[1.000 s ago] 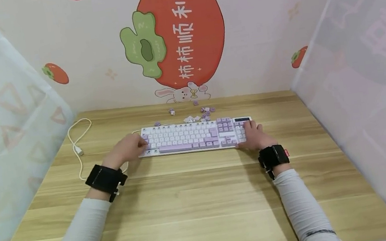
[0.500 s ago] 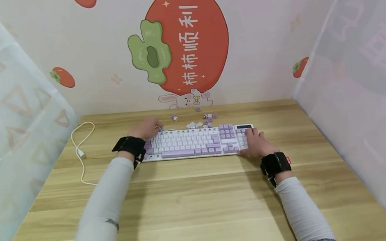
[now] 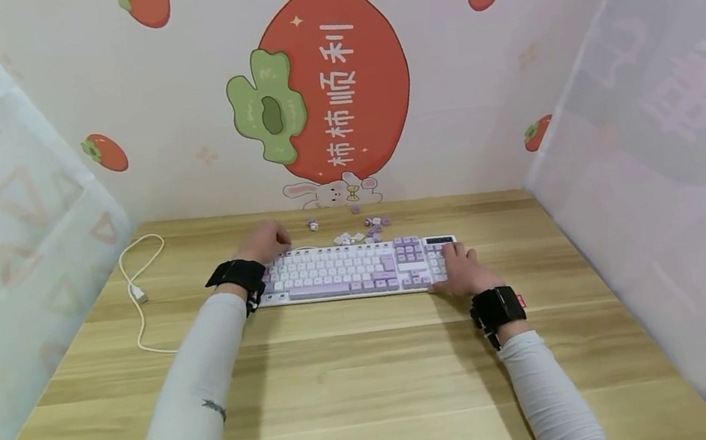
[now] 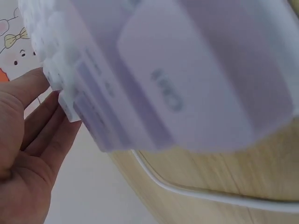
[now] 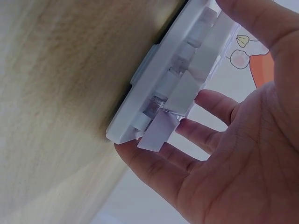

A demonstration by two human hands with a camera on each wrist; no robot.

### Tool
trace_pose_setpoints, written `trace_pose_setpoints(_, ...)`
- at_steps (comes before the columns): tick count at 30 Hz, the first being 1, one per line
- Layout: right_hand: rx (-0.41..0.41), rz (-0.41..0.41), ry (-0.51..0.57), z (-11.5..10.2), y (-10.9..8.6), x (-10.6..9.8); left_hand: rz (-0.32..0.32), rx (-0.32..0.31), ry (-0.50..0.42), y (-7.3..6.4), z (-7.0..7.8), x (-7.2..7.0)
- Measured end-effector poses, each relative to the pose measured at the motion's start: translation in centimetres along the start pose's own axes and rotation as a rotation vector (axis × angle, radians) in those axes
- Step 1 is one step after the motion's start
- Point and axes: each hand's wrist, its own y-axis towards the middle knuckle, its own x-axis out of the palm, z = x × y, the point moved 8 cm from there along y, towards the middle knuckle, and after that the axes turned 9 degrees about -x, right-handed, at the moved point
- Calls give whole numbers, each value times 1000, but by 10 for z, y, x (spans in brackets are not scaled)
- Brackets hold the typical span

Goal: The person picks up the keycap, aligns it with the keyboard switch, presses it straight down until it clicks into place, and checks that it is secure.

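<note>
A white and lilac keyboard [image 3: 323, 292] lies across the far part of the table. My left hand [image 3: 266, 242] is at its back left corner, fingers bent together where a loose purple keycap lay; the fingertips cover that spot. In the left wrist view, a large lilac Ctrl key [image 4: 187, 79] fills the foreground, and the left thumb [image 4: 30, 86] and fingers reach behind the keys, tips hidden. My right hand [image 3: 466, 271] grips the keyboard's right end, thumb at the front edge. The right wrist view shows fingers [image 5: 154, 170] curled round that end, against its keycaps [image 5: 161, 130].
Loose white keycaps [image 3: 345, 239] and purple keycaps [image 3: 377, 230] lie just behind the keyboard, with a small pair of keycaps [image 3: 313, 225] further left. A white USB cable [image 3: 137, 313] loops on the table at left. A printed backdrop [image 3: 448, 122] stands behind the table.
My left hand has moved from the keyboard's left end up to its back left corner, reaching the loose purple keycap, which no longer shows. The right hand keeps its hold. The head view has shifted slightly.
</note>
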Motion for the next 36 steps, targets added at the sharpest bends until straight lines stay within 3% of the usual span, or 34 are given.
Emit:
trace_pose_setpoints(6,11,11,9,6,0,6,68,19,-282,-13,11,-12)
trace_pose_setpoints(11,-3,10,18,7,1,8,144,48,-427,-29,26,-25)
trace_pose_setpoints(15,-4,10,1,8,2,6,220,40,-560,-40,29,-33)
trace_pose_setpoints(19,-1,12,-5,6,2,3,335,49,-640,-50,29,-40)
trace_pose_setpoints(25,7,9,1,5,1,2,493,109,-678,-66,35,-46)
trace_pose_setpoints(29,6,10,4,3,2,3,517,137,-728,-81,47,-52)
trace_pose_setpoints(33,0,12,1,2,4,2,494,150,-768,-98,62,-61)
trace_pose_setpoints(36,-4,13,3,0,4,1,471,158,-829,-102,64,-63)
